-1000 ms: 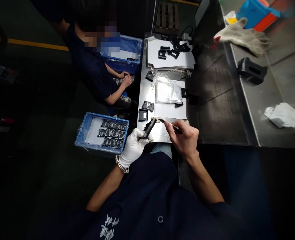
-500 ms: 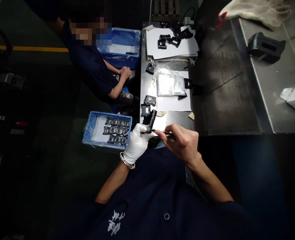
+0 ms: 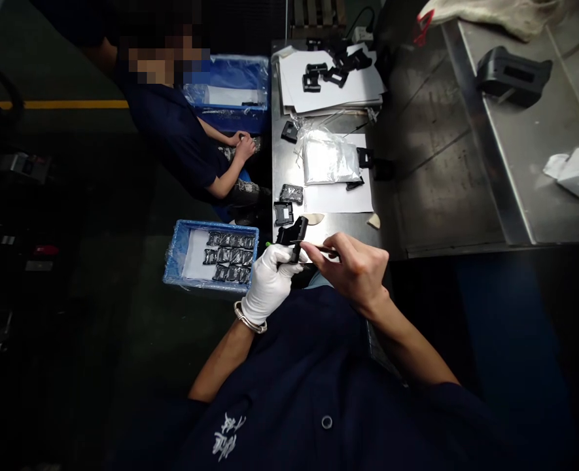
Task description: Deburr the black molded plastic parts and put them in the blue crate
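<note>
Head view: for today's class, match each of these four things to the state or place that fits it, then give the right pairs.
1. left hand
2. right hand
3. blue crate
4. clear bag

A. lying on white paper
B. in a white glove, gripping a black part
C. bare, pinching a thin dark tool
D. holding rows of black parts

Pairs: 1-B, 2-C, 3-D, 4-A.
</note>
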`<state>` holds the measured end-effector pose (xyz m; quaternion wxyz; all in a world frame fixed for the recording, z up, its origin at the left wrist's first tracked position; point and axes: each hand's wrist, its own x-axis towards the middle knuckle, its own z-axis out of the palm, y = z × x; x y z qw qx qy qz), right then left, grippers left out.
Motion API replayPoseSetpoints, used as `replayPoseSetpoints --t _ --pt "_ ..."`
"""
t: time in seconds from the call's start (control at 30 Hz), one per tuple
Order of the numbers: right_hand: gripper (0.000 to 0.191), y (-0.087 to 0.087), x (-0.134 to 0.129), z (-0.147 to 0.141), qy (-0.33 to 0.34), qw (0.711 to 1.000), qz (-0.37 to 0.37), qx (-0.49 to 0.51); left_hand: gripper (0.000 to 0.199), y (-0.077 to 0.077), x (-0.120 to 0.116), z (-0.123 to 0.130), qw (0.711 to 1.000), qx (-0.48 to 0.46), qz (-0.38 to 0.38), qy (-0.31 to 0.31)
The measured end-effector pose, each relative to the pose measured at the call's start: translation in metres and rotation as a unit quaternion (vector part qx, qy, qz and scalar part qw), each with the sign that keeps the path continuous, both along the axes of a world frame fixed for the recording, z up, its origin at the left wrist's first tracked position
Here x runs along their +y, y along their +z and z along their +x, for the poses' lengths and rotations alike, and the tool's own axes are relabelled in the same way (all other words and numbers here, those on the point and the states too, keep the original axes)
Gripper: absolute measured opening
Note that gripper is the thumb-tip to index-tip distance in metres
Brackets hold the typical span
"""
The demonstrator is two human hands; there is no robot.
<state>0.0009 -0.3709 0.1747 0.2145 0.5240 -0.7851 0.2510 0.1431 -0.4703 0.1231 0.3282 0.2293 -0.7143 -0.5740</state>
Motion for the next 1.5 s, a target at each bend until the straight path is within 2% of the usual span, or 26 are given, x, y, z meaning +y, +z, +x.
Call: replayPoseSetpoints --t 0.1,0.37,0.47,0.53,0.6,0.63,0.73,0.8,0.87,1.13,1.37,1.43,1.5 --pt "0.047 0.002 -0.003 -0.009 -0.021 1.0 0.007 0.007 0.015 0.003 0.002 0.001 0.999 0.023 0.019 -0.028" --pt "0.049 0.004 -0.008 -0.025 -0.057 0.998 0.03 0.005 0.019 0.006 0.005 0.004 0.997 0.036 0.038 -0.052" --pt "0.052 0.004 -0.011 -0.03 -0.08 0.995 0.038 -0.042 0.022 0.007 0.006 0.005 0.996 0.045 0.053 -0.059" --pt "0.052 0.005 -0.011 -0.032 -0.074 0.99 0.027 -0.118 0.023 0.008 0.007 0.005 0.994 0.052 0.075 -0.064" --pt "0.048 0.007 -0.01 -0.033 -0.037 0.971 -0.005 -0.236 0.023 0.01 0.008 0.004 0.99 0.065 0.108 -0.065" --pt "0.046 0.007 -0.009 -0.032 -0.014 0.952 -0.024 -0.305 0.023 0.011 0.008 0.004 0.987 0.076 0.124 -0.063" --pt "0.038 0.007 -0.003 -0.027 0.035 0.862 -0.073 -0.501 0.025 0.015 0.008 0.002 0.981 0.101 0.161 -0.048" --pt "0.034 0.007 0.001 -0.023 0.051 0.806 -0.093 -0.583 0.027 0.018 0.008 0.0 0.978 0.102 0.177 -0.034" --pt "0.03 0.007 0.005 -0.018 0.063 0.779 -0.104 -0.615 0.027 0.022 0.007 -0.002 0.977 0.095 0.188 -0.02" --pt "0.022 0.011 0.009 -0.005 0.093 0.755 -0.097 -0.642 0.019 0.031 0.003 -0.005 0.984 0.089 0.156 -0.013" --pt "0.019 0.013 0.006 0.001 0.1 0.759 -0.096 -0.636 0.015 0.033 0.002 -0.005 0.981 0.109 0.159 -0.013" --pt "0.026 0.013 0.003 0.003 0.105 0.754 -0.111 -0.638 0.014 0.032 0.003 -0.004 0.98 0.12 0.158 -0.019" --pt "0.041 0.013 0.0 0.005 0.115 0.744 -0.123 -0.646 0.012 0.031 0.004 -0.004 0.978 0.136 0.154 -0.037"
